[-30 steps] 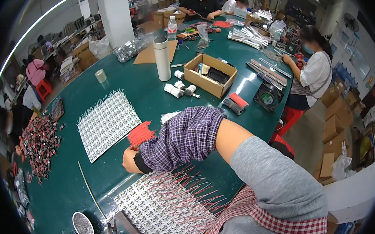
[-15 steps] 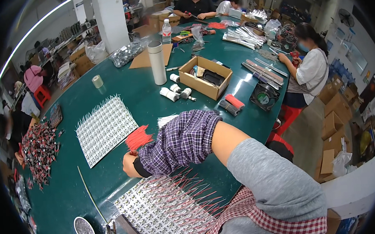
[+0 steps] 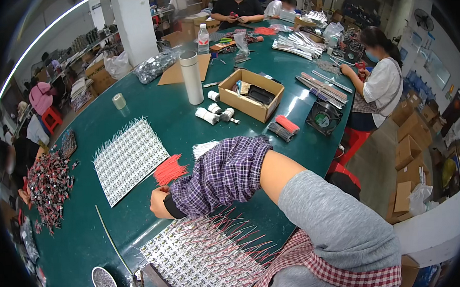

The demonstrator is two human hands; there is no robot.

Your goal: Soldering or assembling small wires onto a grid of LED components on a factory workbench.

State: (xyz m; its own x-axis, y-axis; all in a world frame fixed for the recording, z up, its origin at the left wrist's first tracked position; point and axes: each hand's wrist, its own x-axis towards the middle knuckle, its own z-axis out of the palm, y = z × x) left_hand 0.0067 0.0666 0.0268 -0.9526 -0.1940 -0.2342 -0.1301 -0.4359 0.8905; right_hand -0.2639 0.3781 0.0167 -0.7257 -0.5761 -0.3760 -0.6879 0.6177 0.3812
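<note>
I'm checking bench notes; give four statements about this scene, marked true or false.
The right hand is beside the bundle of thin red wires. True.
The tall white cylindrical flask stands inside the open brown cardboard box. False: the flask is left of it.
Red and white wires rise from the white rectangular board nearest the person. True.
The green-centred black fan lies left of the box. False: the fan is right of it.

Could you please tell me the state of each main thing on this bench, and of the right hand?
Right hand: fingers curled by the red wires; grip hidden.
Red wires: loose, in a fanned pile.
Nearer panel: flat, partly covered by red and white wires.
Farther panel: flat, white wires along its far edge.
Cardboard box: open, things inside.
Flask: upright.
Bottle: upright.
Cup: uncovered, contents showing.
</note>
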